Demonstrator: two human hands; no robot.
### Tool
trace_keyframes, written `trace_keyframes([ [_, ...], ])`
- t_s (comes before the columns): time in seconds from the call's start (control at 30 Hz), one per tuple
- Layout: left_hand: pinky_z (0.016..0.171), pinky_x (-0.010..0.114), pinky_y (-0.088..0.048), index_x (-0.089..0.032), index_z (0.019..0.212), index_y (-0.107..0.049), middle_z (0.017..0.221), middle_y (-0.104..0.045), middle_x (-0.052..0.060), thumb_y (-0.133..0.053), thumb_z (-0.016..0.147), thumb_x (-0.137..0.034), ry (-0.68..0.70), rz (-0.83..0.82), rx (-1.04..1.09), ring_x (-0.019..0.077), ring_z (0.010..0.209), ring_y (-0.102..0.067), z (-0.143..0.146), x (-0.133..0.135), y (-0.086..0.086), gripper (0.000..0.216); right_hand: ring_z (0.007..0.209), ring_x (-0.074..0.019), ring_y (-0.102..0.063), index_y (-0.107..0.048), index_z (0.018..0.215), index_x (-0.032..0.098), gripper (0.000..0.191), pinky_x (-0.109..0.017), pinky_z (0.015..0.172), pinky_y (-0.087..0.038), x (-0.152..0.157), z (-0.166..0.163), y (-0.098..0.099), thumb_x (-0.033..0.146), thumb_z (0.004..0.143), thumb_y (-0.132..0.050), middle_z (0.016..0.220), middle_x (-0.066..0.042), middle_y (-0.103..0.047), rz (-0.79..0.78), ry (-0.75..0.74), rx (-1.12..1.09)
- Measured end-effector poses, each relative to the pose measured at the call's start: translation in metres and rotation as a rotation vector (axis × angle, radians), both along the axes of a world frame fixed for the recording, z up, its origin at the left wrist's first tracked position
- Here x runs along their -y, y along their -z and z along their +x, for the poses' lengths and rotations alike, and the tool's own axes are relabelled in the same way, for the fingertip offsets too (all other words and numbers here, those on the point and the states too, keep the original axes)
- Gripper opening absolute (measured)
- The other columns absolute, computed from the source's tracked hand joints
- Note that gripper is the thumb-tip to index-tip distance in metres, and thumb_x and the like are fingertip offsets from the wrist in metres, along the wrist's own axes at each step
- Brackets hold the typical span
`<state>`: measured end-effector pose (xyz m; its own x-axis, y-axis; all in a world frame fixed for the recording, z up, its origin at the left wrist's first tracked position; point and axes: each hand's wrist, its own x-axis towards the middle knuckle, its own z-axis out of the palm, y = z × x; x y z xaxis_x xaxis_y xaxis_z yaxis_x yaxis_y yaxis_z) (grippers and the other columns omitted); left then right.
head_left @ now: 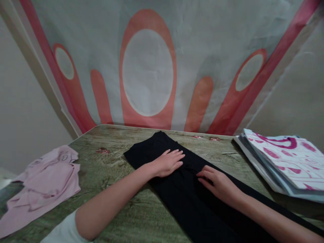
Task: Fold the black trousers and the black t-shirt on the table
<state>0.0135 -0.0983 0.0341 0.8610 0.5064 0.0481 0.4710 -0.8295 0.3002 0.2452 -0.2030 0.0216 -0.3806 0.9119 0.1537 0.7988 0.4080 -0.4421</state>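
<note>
A pair of black trousers (174, 199), by the look of the long legs, stretches diagonally over the table, its narrow far end near the back edge and its near part running out of view at the bottom right. My left hand (168, 163) rests flat on the upper part of the cloth, fingers extended. To its right, my right hand (217, 184) has bent fingers, with thumb and forefinger tips close together at the fabric in a light pinch. Slight creases show in the cloth between the two hands.
A crumpled pink garment (50, 182) lies on the left of the wood-patterned table (121, 216). At the right is a stack of folded clothes (286, 162), its top piece white with magenta print. Behind the table hangs a grey sheet (197, 40) with coral shapes.
</note>
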Motion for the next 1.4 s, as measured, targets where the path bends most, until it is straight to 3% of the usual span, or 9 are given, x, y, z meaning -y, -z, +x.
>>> trace_keyframes([
  [0.13, 0.106, 0.045, -0.014, -0.025, 0.134, -0.034, 0.144, -0.027, 0.003, -0.017, 0.094, -0.043, -0.005, -0.02, -0.036, 0.0199, 0.133, -0.02, 0.02, -0.026, 0.014, 0.047, 0.072, -0.0151, -0.056, -0.06, 0.092, 0.021, 0.016, -0.028, 0.065, -0.046, -0.003, -0.002, 0.008, 0.025, 0.084, -0.046, 0.087, -0.004, -0.056, -0.02, 0.083, -0.053],
  [0.33, 0.107, 0.045, -0.01, -0.024, 0.137, -0.029, 0.146, -0.022, 0.003, -0.015, 0.094, -0.045, 0.003, 0.044, -0.045, 0.02, 0.134, -0.015, 0.024, -0.026, 0.023, 0.05, 0.064, -0.0129, -0.052, -0.057, 0.081, 0.021, 0.009, -0.026, 0.059, -0.043, -0.008, -0.003, 0.019, 0.026, 0.081, -0.05, 0.077, 0.0, -0.054, -0.016, 0.168, -0.067],
  [0.67, 0.107, 0.042, -0.009, -0.026, 0.137, -0.028, 0.146, -0.022, 0.002, -0.014, 0.093, -0.045, -0.001, 0.064, -0.057, 0.0189, 0.135, -0.014, 0.024, -0.026, 0.025, 0.05, 0.07, -0.0143, -0.052, -0.052, 0.083, 0.021, 0.011, -0.027, 0.064, -0.043, -0.005, 0.001, 0.004, 0.021, 0.086, -0.041, 0.082, -0.002, -0.053, 0.045, -0.038, 0.046],
  [0.9, 0.107, 0.042, -0.009, -0.026, 0.137, -0.028, 0.146, -0.022, 0.002, -0.014, 0.093, -0.047, 0.0, 0.069, -0.057, 0.0189, 0.134, -0.014, 0.024, -0.026, 0.025, 0.05, 0.071, -0.0144, -0.055, -0.055, 0.088, 0.021, 0.013, -0.027, 0.067, -0.045, -0.004, -0.001, -0.003, 0.022, 0.086, -0.042, 0.086, -0.003, -0.054, 0.008, -0.03, 0.082],
  [1.07, 0.107, 0.042, -0.009, -0.026, 0.137, -0.027, 0.146, -0.021, 0.002, -0.014, 0.093, -0.047, -0.004, 0.064, -0.058, 0.019, 0.135, -0.013, 0.024, -0.025, 0.024, 0.051, 0.071, -0.0146, -0.056, -0.061, 0.091, 0.021, 0.02, -0.026, 0.066, -0.044, -0.013, -0.012, -0.016, 0.021, 0.087, -0.041, 0.084, -0.003, -0.056, 0.078, -0.058, 0.152],
  [1.27, 0.107, 0.042, -0.009, -0.024, 0.137, -0.028, 0.146, -0.022, 0.002, -0.013, 0.093, -0.048, 0.001, 0.082, -0.044, 0.0186, 0.135, -0.013, 0.023, -0.025, 0.027, 0.052, 0.069, -0.0144, -0.056, -0.065, 0.09, 0.022, 0.026, -0.025, 0.061, -0.042, -0.026, -0.025, -0.005, 0.023, 0.088, -0.04, 0.08, -0.004, -0.058, 0.209, -0.006, 0.207],
  [1.4, 0.107, 0.043, -0.009, -0.025, 0.137, -0.028, 0.146, -0.021, 0.002, -0.013, 0.093, -0.047, 0.002, 0.083, -0.046, 0.0191, 0.135, -0.013, 0.023, -0.026, 0.028, 0.052, 0.068, -0.0144, -0.057, -0.065, 0.089, 0.022, 0.025, -0.025, 0.059, -0.043, -0.029, -0.024, 0.005, 0.025, 0.088, -0.04, 0.08, -0.004, -0.058, 0.208, 0.048, 0.206],
])
